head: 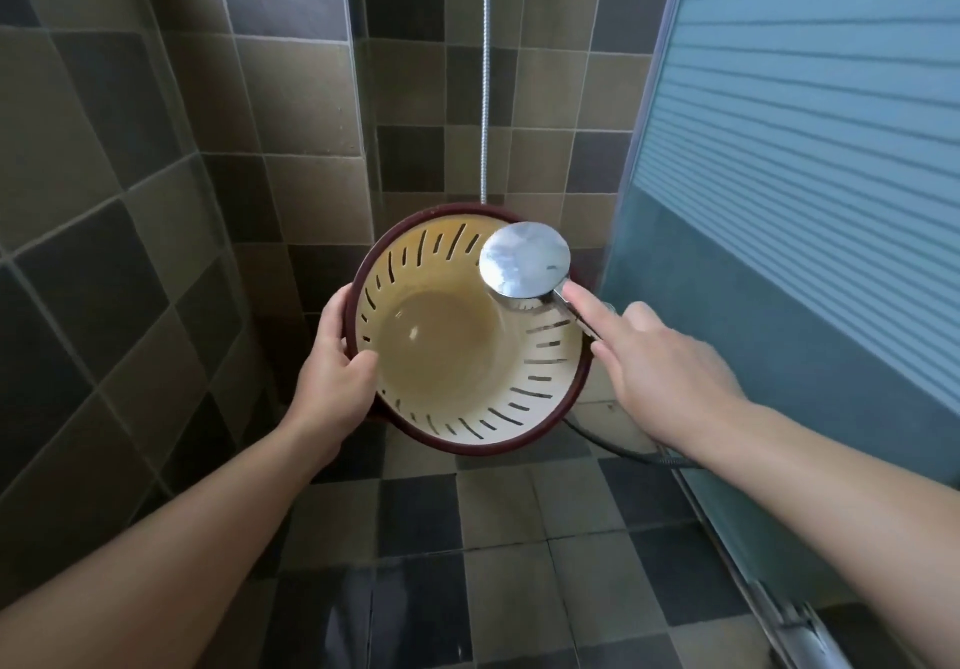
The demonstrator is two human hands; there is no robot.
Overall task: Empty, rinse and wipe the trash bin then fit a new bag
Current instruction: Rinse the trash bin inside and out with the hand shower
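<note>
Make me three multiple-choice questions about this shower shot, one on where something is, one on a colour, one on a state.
1. Where is the shower head?
A. Over the bin's far rim
B. On the floor
C. Clipped to the wall

2. What colour is the trash bin inside?
A. Blue
B. Cream
C. Black

3. How is the bin held?
A. Upside down
B. Standing on the tiles
C. Tilted, mouth toward the camera

Answers: 1 A, the right hand holds it there. 2 B, cream walls under a dark red rim. 3 C, the left hand grips the rim, showing the bottom.
</note>
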